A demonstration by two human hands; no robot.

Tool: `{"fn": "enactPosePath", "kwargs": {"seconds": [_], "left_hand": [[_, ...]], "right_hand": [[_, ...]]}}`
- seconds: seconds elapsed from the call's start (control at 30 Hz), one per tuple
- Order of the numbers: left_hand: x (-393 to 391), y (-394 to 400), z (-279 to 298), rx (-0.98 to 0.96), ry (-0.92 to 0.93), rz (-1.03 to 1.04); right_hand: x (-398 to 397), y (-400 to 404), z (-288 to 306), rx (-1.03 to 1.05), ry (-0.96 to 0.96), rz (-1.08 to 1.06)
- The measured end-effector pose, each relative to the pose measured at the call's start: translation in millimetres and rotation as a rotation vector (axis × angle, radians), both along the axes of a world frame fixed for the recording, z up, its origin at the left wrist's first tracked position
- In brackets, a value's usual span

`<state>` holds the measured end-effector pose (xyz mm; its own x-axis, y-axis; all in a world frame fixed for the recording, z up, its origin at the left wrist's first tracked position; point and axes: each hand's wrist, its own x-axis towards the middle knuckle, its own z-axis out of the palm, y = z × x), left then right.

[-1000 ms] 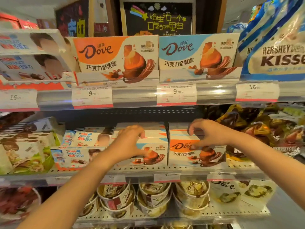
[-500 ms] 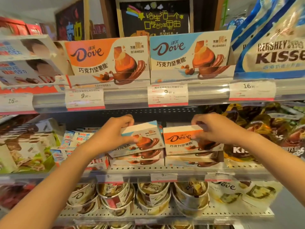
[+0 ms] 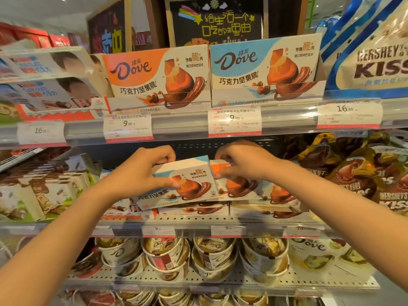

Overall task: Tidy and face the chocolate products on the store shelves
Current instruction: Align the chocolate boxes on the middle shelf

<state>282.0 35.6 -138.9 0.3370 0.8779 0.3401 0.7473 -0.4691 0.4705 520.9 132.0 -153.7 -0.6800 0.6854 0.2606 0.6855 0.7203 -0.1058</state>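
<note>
On the middle shelf [image 3: 260, 220] my left hand [image 3: 141, 173] grips a blue-and-white Dove box [image 3: 189, 184], lifted and tilted off the stack below it. Right beside it my right hand [image 3: 245, 164] grips an orange Dove box [image 3: 238, 186], raised over its own stack of flat boxes [image 3: 265, 208]. The two held boxes nearly touch side by side. My fingers hide the top edges of both boxes. On the top shelf stand an orange Dove display box [image 3: 154, 78] and a blue Dove display box [image 3: 265, 69], both facing forward.
Hershey's Kisses bags fill the right: a blue-and-white Kisses bag [image 3: 375, 62] up top, brown Kisses bags [image 3: 364, 180] in the middle. Kinder boxes [image 3: 44, 85] and green-and-white boxes [image 3: 39, 195] stand left. Dove cups [image 3: 212, 257] line the lower shelf. Price tags [image 3: 234, 122] hang on the rails.
Both hands have lifted their Dove boxes higher off the stacks and brought them closer together. The view has shifted slightly closer to the shelves.
</note>
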Motion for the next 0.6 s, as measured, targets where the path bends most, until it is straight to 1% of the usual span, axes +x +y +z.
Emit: {"fn": "enactPosePath", "kwargs": {"seconds": [0.13, 0.3, 0.47, 0.6], "left_hand": [[-6, -5, -3, -0.016, 0.029, 0.033], [-16, -11, -8, -0.021, 0.067, 0.066], [-21, -13, -13, -0.044, 0.071, 0.067], [-17, -12, -16, -0.050, 0.066, 0.049]], "right_hand": [[-38, -1, 2, -0.063, 0.016, 0.099], [-57, -6, 1, -0.189, 0.036, 0.163], [-65, -10, -9, -0.154, 0.029, 0.215], [-60, -10, -19, -0.134, 0.045, 0.204]]}}
